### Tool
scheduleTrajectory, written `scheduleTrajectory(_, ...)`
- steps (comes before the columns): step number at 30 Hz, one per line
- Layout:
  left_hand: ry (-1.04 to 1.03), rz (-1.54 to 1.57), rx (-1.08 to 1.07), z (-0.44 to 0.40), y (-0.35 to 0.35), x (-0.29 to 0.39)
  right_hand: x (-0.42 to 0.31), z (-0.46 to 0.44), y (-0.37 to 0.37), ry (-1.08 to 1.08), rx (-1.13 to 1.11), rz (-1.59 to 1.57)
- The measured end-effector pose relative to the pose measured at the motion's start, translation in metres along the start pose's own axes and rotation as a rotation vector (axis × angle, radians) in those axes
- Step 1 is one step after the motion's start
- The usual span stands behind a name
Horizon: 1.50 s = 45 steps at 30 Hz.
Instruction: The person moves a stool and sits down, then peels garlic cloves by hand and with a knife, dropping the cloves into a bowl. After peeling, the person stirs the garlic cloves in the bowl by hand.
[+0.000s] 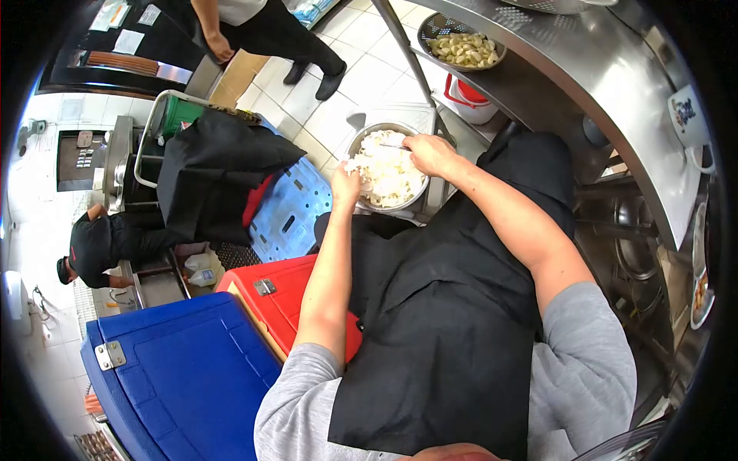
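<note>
A round metal bowl full of pale, whitish pieces stands in front of my knees. Over the bowl's right side, my right hand is closed on a small knife, whose blade points left across the bowl. At the bowl's left edge is my left hand, its fingers bent together near a pale piece; what it pinches is too small to make out. Higher up, a perforated metal colander holds yellowish peeled pieces on a lower shelf.
Blue and red lidded boxes stand left. A blue plastic pallet and black cloth lie beyond. The steel counter curves along the right, above a red-lidded white bucket. Two other people stand farther off.
</note>
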State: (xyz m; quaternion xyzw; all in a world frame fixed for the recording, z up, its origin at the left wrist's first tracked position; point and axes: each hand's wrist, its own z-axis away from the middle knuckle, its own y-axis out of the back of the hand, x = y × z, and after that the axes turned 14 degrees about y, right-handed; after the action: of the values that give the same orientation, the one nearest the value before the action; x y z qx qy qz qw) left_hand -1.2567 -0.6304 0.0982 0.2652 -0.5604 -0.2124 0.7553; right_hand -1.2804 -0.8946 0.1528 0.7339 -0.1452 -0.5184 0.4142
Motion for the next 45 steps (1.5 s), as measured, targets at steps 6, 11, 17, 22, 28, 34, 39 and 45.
scheduleTrajectory(6,-0.082,-0.19,-0.164,0.017,-0.003,0.026,-0.009,-0.016,0.004,0.008,0.009,0.07)
scheduleTrajectory(11,-0.217,-0.48,-0.216,0.046,-0.026,0.047,-0.006,-0.035,0.019,-0.075,-0.033,0.105)
scheduleTrajectory(17,-0.138,-0.626,-0.251,0.048,-0.055,0.047,0.0,-0.056,0.03,-0.11,-0.128,0.164)
scheduleTrajectory(22,-0.163,-0.506,-0.193,0.028,-0.054,0.027,0.019,-0.043,0.013,-0.121,-0.145,0.161)
scheduleTrajectory(28,-0.311,-0.5,0.002,0.047,-0.037,0.046,0.009,-0.004,0.018,-0.13,0.012,0.102)
scheduleTrajectory(34,-0.402,-0.554,-0.212,0.069,-0.049,0.079,0.011,0.013,0.028,-0.099,0.052,0.043)
scheduleTrajectory(39,-0.491,-0.621,-0.251,0.058,-0.077,0.058,0.002,0.015,0.034,-0.11,-0.03,0.021)
scheduleTrajectory(45,-0.283,-0.465,-0.25,0.051,-0.068,0.059,-0.001,0.02,0.034,-0.05,-0.019,-0.046)
